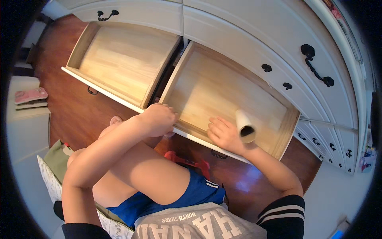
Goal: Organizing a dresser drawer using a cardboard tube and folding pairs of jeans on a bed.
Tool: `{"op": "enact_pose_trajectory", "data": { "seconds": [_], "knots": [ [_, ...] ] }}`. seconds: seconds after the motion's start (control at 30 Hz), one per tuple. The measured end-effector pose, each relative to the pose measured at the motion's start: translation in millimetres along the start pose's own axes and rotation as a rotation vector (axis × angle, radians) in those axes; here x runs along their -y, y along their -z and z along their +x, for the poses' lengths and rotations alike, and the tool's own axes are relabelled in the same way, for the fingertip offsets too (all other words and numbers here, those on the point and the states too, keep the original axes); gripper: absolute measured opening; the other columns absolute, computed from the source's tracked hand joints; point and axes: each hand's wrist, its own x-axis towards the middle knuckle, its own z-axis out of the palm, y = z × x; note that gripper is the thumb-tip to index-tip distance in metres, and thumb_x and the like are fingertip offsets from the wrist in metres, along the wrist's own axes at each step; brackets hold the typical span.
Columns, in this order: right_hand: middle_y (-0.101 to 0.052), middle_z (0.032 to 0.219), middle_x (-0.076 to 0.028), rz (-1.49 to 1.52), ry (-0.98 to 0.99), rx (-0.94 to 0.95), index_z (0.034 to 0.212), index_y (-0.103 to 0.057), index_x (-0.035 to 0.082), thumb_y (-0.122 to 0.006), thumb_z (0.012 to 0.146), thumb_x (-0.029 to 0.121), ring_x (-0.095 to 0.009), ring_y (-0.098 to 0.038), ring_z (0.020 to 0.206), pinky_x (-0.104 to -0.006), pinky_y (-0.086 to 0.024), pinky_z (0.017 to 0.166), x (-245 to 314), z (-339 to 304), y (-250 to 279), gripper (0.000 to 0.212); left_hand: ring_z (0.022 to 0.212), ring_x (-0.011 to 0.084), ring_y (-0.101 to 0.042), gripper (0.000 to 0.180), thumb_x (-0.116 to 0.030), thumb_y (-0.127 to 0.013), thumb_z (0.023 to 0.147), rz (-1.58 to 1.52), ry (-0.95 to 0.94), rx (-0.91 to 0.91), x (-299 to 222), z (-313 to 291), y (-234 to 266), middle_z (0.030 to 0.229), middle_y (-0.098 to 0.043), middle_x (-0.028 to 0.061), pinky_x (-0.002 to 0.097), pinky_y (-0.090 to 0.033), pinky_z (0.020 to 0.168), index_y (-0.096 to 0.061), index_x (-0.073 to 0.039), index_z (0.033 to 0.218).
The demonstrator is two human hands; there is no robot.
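Observation:
Two pale wooden drawers with white fronts are pulled out side by side. At the near left corner of the right drawer [195, 85], my left hand [160, 119] is curled over the front edge, with fingertips on the inner side and the thumb below outside. My right hand [223, 135] lies over the same drawer's front, its fingers stretched out and holding nothing. Just beyond my right wrist, a white hollow tube [243, 122] shows its dark open end toward me. I cannot tell whether it touches the wrist. The left drawer [123, 55] has a bare wooden bottom.
The white dresser [238, 36] rises behind the drawers, with black handles. A red object [187, 161] lies on the reddish wood floor [61, 51] below the right drawer. At far left, a pink item [31, 95] rests on a white surface. My bent legs are close to the drawer fronts.

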Motion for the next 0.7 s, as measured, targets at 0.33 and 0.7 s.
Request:
{"op": "enact_pose_trajectory", "data": {
  "seconds": [0.33, 0.7],
  "knots": [
    [-0.067, 0.098, -0.016, -0.486, 0.126, 0.413, 0.098, -0.066, 0.005, -0.055, 0.08, 0.019, -0.03, -0.059, 0.108, -0.0474, -0.034, 0.109, -52.8, -14.2, -24.3, 0.025, 0.101, 0.0303, -0.06, 0.032, -0.025, -0.071, 0.078, -0.007, 0.008, 0.053, -3.3, 7.9, -3.0, 0.098, -0.062, 0.014, 0.0399, -0.048, 0.088, -0.061, -0.003, 0.098],
    [-0.058, 0.1, -0.015, 0.2, -0.643, 0.34, 0.106, -0.052, 0.004, -0.069, 0.081, 0.027, -0.035, -0.062, 0.088, -0.0452, -0.051, 0.072, -40.0, 38.4, -24.7, 0.037, 0.099, 0.029, -0.063, 0.031, -0.02, -0.072, 0.074, 0.017, 0.014, -0.01, -2.6, 1.1, -14.8, 0.099, -0.065, 0.0135, 0.0392, -0.052, 0.085, -0.065, -0.005, 0.101]
  ]
}}
